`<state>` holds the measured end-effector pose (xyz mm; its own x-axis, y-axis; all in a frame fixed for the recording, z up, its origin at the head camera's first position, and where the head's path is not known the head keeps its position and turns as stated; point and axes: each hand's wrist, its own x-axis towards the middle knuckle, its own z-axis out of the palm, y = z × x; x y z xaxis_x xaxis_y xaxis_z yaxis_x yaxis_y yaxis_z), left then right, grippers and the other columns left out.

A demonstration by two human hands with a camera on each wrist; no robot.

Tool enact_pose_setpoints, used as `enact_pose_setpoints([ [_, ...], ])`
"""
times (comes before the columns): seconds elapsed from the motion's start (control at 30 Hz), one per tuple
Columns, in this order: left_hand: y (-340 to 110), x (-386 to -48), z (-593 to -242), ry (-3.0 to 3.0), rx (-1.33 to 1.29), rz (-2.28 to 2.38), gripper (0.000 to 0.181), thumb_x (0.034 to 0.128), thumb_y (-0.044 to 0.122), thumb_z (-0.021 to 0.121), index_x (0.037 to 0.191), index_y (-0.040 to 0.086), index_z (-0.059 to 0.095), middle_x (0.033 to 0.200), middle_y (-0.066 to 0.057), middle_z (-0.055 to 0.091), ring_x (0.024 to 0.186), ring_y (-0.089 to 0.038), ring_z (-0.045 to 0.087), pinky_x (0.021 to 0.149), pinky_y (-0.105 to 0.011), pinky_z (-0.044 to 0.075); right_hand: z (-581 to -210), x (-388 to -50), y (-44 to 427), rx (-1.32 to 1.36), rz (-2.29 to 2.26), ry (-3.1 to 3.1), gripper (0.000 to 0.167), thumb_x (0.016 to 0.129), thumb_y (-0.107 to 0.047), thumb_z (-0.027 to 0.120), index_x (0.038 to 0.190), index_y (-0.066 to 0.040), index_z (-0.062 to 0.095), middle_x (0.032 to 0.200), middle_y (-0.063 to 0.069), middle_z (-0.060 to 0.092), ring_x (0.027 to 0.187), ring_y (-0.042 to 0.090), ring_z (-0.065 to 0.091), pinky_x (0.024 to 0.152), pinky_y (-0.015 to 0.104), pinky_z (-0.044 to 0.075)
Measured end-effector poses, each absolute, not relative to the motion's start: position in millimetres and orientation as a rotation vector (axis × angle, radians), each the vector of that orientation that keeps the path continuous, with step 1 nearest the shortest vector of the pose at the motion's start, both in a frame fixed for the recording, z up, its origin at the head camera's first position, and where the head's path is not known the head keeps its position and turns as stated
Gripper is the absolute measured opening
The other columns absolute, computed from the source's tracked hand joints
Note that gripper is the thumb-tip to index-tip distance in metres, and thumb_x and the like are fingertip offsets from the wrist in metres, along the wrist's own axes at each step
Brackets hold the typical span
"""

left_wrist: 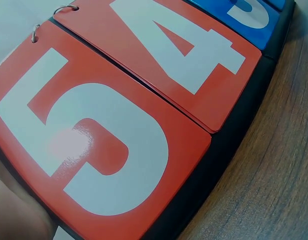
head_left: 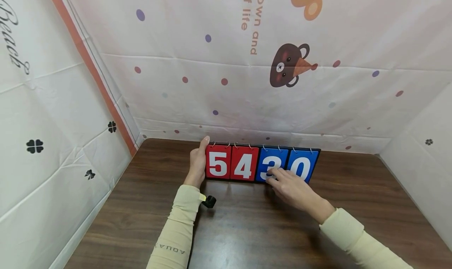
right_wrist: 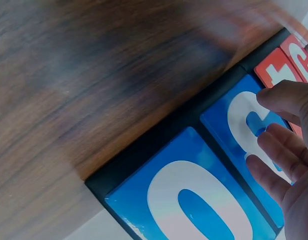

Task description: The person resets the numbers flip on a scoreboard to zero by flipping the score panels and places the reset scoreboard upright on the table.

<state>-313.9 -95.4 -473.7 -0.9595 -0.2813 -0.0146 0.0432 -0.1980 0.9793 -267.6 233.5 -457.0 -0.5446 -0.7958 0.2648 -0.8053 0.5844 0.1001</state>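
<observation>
Red cards [head_left: 235, 161] read 54, blue cards [head_left: 284, 155] 30, lower centre; left hand [head_left: 197, 161] gripped scoreboard [head_left: 257, 164]; right hand [head_left: 291, 186], relaxed, half-spread, held nothing; remaining flips unclear.

I see a flip scoreboard [head_left: 257, 162] with smooth cards that look like plastic: the red 5 card [left_wrist: 108, 145] is glossy enough to throw back a white glare, and the blue 0 card [right_wrist: 201, 207] has a shine too. The rings [left_wrist: 35, 33] are bright metal, the black backing [left_wrist: 194, 195] duller. Under it, the tabletop [head_left: 233, 229] shows wood grain with a soft sheen. The backdrop [head_left: 197, 98] looks like creased matt cloth, and the sleeves [head_left: 173, 229] are matt fabric, lightly wrinkled.
</observation>
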Motion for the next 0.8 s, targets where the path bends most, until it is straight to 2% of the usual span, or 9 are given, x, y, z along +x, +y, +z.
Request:
enact_pose_setpoints([
  [0.27,-95,-313,-473,-1.859,0.28,-2.252,0.054,0.0999,0.059,0.062,0.072,0.013,0.067,0.077,-0.003,0.067,0.076,-0.016,0.061,0.071,-0.031,0.051,-439,-272,225,1.305,0.115,-2.469,0.038,0.085,-0.01,0.091,0.119,-0.004,0.075,0.127,0.017,0.068,0.115,0.033,0.068,0.094,0.049,0.058],
  [0.47,-95,-314,-474,-1.857,0.285,-2.249,0.055,0.0998,0.059,0.062,0.07,0.014,0.065,0.076,-0.002,0.067,0.076,-0.016,0.061,0.071,-0.031,0.051,-414,-279,219,1.297,0.225,-2.404,0.037,0.086,-0.006,0.088,0.12,-0.002,0.073,0.123,0.014,0.07,0.113,0.031,0.067,0.094,0.049,0.058],
  [0.8,-96,-315,-475,-1.859,0.289,-2.247,0.054,0.0993,0.058,0.063,0.071,0.013,0.067,0.077,-0.003,0.069,0.076,-0.016,0.062,0.071,-0.031,0.051,-388,-306,207,1.268,0.367,-2.135,0.031,0.082,0.004,0.085,0.111,0.001,0.074,0.104,0.013,0.072,0.093,0.028,0.068,0.078,0.044,0.062],
])
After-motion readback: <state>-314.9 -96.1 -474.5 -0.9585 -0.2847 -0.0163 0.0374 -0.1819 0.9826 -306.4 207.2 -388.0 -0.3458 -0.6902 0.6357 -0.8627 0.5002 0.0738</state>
